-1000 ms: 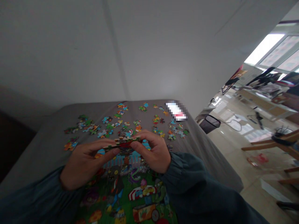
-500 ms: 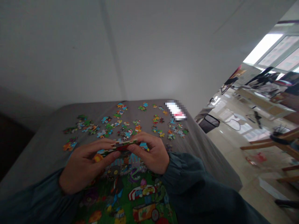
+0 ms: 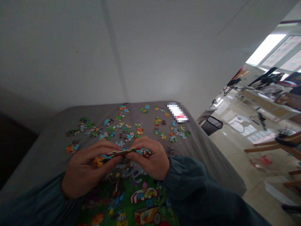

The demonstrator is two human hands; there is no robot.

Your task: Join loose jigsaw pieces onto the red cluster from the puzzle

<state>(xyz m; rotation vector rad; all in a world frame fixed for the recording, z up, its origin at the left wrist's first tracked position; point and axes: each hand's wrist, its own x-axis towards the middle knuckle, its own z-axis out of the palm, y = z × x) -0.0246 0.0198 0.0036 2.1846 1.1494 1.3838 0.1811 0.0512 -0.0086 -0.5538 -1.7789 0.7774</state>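
Observation:
My left hand (image 3: pixel 88 168) and my right hand (image 3: pixel 150 157) are both closed on a strip of joined jigsaw puzzle pieces (image 3: pixel 123 152), thumbs on the near side and fingers behind. The strip is seen nearly edge-on, with orange at its left end and blue at its right. Below my hands lies a colourful picture sheet (image 3: pixel 124 194) with a green background, cartoon figures and a cart. Part of the sheet's top is hidden behind my hands and the strip. Just beyond my fingers are loose puzzle pieces (image 3: pixel 130 135).
Clusters of puzzle pieces (image 3: pixel 87 124) are spread over the grey cloth-covered table (image 3: pixel 51 131), with more pieces (image 3: pixel 180 133) at the right. A phone with a blurred screen (image 3: pixel 177 112) lies at the back right corner. A pale wall (image 3: pixel 141 62) stands behind; a wooden chair (image 3: pixel 277 142) is at the right.
The held strip has tilted flatter between my hands, and more of its blue right end shows. Both hands stay close together over the sheet. The view has shifted slightly.

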